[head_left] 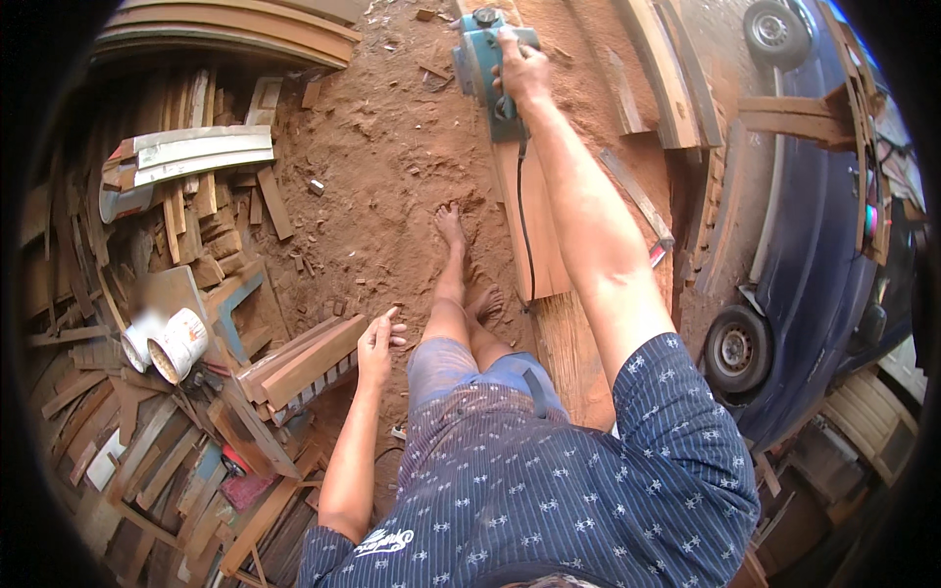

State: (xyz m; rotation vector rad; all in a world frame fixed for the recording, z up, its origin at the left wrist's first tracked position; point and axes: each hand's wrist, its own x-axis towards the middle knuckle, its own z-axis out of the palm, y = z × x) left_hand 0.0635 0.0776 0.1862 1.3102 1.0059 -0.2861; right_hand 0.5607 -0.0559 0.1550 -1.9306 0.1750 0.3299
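The teal power tool, which looks like a planer, sits on the far end of a long reddish board at the top centre of the frame. The right hand has its fingers wrapped around the tool's handle. A black cord trails back along the board. The board's near stretch looks smooth and evenly coloured, so a pass probably covers most of its length; whether more passes or other faces remain, I cannot tell. The left hand hangs at centre left, fingers loosely parted, holding nothing visible. The board rests over a rougher timber at lower centre. Around it spreads brown, debris-strewn ground. Piled offcuts and white buckets crowd the left; a dark blue vehicle stands at the right.
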